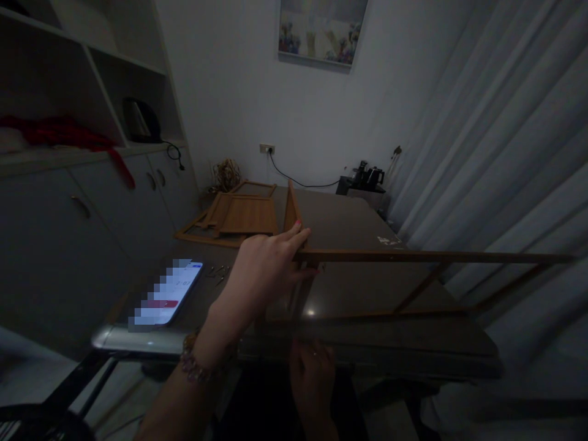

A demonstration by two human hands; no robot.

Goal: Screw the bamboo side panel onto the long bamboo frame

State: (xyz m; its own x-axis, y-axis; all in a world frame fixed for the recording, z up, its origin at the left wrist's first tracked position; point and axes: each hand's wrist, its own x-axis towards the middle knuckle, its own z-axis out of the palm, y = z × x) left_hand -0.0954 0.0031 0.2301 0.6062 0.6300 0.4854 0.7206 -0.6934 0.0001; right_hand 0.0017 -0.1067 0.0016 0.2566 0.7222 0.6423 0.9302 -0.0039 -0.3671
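A long wooden frame (pixel 427 256) with crossbars stands on its side along the front of the table, reaching far to the right. My left hand (pixel 269 263) is wrapped over its left end, the fingers across the corner. At that corner a wooden panel (pixel 291 205) rises upright and leads away from me. Lower down, by the table's front edge, is my right hand (pixel 313 370) with its fingers curled closed. Dim light hides whatever may be in it. Several small metal fasteners (pixel 219 272) lie left of my left hand, near a lit phone (pixel 172 294).
More wooden panels and frames (pixel 243 214) lie flat on the grey table (pixel 340 214) at back left. Small white scraps (pixel 388 241) lie at right. A dark appliance with a kettle (pixel 367 177) stands behind the table. Curtains (pixel 514 153) hang at right; cabinets (pixel 105 214) stand at left.
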